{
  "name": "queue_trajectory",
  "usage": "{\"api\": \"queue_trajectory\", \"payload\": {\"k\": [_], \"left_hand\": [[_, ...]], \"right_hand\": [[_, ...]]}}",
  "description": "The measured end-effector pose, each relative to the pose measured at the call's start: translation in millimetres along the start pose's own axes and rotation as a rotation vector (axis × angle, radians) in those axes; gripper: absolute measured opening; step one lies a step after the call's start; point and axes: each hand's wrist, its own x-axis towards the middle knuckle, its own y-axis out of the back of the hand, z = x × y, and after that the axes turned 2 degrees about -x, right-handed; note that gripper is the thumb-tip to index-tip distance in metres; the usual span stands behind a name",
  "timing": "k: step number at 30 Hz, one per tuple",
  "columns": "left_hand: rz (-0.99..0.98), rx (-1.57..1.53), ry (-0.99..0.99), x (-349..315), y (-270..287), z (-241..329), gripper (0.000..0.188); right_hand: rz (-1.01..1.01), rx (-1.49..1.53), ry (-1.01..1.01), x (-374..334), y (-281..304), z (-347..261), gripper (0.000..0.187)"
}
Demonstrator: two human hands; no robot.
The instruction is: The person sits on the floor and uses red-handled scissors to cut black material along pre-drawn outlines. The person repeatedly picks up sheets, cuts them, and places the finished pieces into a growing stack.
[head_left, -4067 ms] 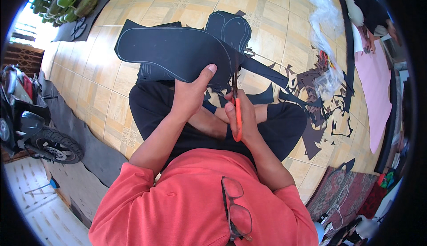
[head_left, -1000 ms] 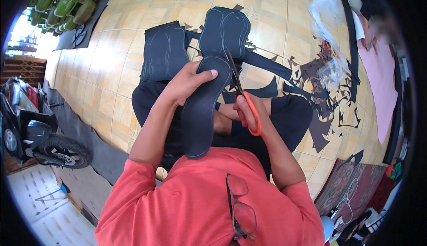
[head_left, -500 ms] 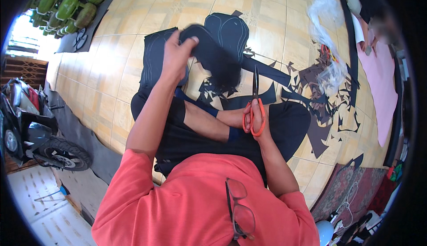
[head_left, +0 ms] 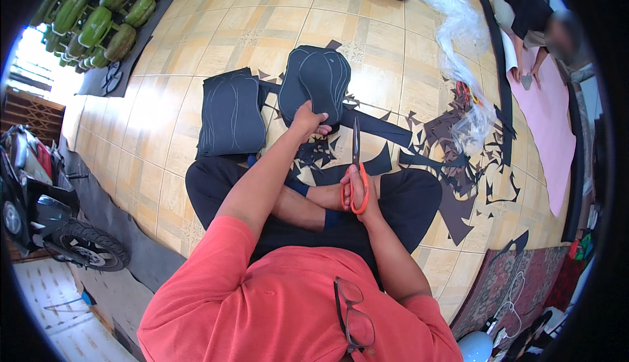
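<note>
Apparently steadying it, the left hand [head_left: 310, 122], outstretched, touches the near end of a dark, flat, sole-shaped piece [head_left: 318, 77]; gripping or pressing, I can't tell | right hand [head_left: 356, 195], over the lap, clasps orange-handled metal scissors [head_left: 356, 146], tips forward, blades together, likely for safety | piece lies atop dark, pale-outlined sheets [head_left: 289, 93] | cream-patterned tile floor [head_left: 170, 110] beneath

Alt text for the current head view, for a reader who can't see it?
A seated person's left hand touches a dark, curved cutout on outlined sheets; the right hand holds orange-handled scissors. A second dark stack lies to the left, and scraps litter the tiled floor.
</note>
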Motion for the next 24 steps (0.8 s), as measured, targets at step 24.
{"api": "queue_trajectory", "payload": {"k": [24], "left_hand": [[0.213, 1.485, 0.416, -31, 237, 29, 0.075]], "right_hand": [[-0.008, -0.068, 0.003, 5, -6, 0, 0.05]]}}
